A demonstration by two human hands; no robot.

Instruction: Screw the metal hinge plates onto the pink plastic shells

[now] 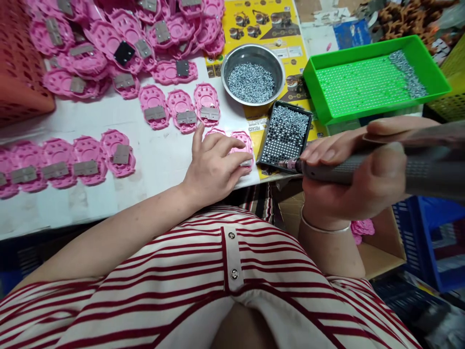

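Observation:
In the head view my right hand (348,169) is wrapped round a grey electric screwdriver (385,167), held nearly level. The tip of its bit is at the near edge of a small black perforated tray (279,145) with screws in it. My left hand (218,167) lies palm down with its fingers spread over two pink plastic casings, one of which shows as a pink casing (242,141) under the fingertips. Just beyond that hand, three more casings stand in a row, such as the nearest pink casing (207,103), each with a grey metal plate.
A steel bowl (253,77) of screws stands behind the black tray. To its right is a green perforated tray (363,92) with screws at one end. Pink casings are piled (174,29) at the back left, near a red basket (22,63). Another row of casings (58,162) lies at left.

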